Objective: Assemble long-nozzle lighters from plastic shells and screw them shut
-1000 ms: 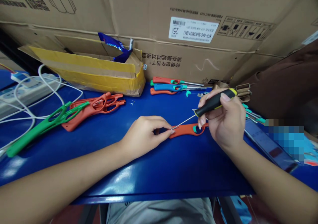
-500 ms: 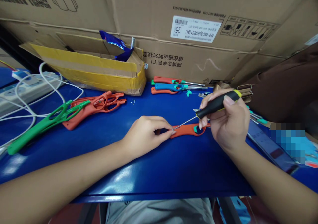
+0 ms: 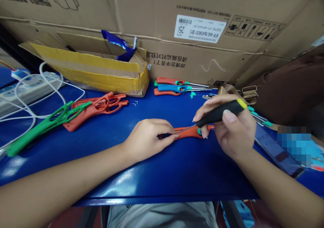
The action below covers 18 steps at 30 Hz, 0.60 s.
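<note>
My left hand (image 3: 149,138) is closed on the near end of an orange lighter (image 3: 188,133) with a teal trigger, which lies on the blue table. Its thumb and fingers cover that end. In my right hand (image 3: 234,132) is a screwdriver (image 3: 217,113) with a black and yellow handle, held at a low slant. The thin shaft points left and down, and its tip meets the lighter beside my left fingertips. Whether a screw sits under the tip is hidden.
Orange casing halves (image 3: 92,111) and a green one (image 3: 48,130) lie at left, near a power strip (image 3: 30,89) with white cords. Behind are a yellow-taped carton (image 3: 101,78) and several long lighters (image 3: 174,88). A phone (image 3: 278,152) lies at right.
The screwdriver has tipped lower, its shaft now flatter against the lighter, and my right hand has shifted slightly down. My left hand has stayed in place.
</note>
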Each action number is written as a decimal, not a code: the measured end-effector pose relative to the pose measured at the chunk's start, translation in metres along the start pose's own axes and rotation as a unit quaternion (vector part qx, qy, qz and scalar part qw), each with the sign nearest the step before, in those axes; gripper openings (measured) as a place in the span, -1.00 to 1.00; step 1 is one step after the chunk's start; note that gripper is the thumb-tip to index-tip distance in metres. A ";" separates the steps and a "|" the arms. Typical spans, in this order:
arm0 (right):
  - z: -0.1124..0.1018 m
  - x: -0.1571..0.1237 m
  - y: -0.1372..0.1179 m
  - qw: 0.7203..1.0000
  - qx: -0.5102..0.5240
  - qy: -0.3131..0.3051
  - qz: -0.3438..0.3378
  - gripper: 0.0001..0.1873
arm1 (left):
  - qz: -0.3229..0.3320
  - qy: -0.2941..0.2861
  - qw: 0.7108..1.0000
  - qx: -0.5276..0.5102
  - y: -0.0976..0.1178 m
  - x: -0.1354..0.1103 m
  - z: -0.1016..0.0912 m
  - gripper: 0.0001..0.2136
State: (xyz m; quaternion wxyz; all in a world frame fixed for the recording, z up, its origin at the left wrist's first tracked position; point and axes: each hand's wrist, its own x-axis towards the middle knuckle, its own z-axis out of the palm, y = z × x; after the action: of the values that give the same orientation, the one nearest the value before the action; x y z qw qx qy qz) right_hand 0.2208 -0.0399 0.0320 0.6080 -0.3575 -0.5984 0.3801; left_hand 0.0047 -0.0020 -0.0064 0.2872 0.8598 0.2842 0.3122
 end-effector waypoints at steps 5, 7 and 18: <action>0.003 -0.002 -0.001 1.000 -0.022 0.008 -0.021 -0.84 | 0.034 0.013 0.999 0.016 -0.001 0.003 -0.001 -0.91; 0.003 0.001 -0.001 0.998 -0.022 0.047 -0.027 -0.84 | 0.045 0.012 0.998 0.036 -0.003 0.004 -0.002 -0.78; 0.003 0.001 0.005 0.996 -0.073 -0.002 -0.042 -0.85 | 0.041 -0.045 0.997 0.046 -0.013 0.006 0.004 -0.67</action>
State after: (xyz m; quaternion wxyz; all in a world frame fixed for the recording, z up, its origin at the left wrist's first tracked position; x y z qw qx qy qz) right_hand 0.2176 -0.0367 0.0286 0.5947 -0.3751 -0.6398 0.3104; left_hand 0.0072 0.0093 -0.0148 0.2468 0.8963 0.2496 0.2709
